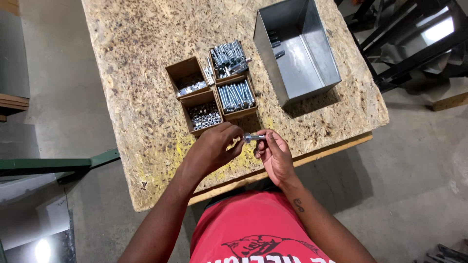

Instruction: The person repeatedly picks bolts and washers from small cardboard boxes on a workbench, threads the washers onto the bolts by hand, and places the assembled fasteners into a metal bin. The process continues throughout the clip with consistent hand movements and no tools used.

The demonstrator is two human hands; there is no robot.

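Both hands meet above the board's [146, 97] near edge. Right hand [275, 153] pinches a bolt [254, 138] by its shank, held level. Left hand [214, 146] has its fingertips closed on the bolt's head end. Four cartons [213, 87] of fasteners sit mid-board; a metal bin [297, 48] stands toward the far right corner.

Workshop: chipboard bench [146, 97], boxed bolts [236, 96].

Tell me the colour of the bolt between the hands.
Shiny silver; the bolt shows best in the head view.
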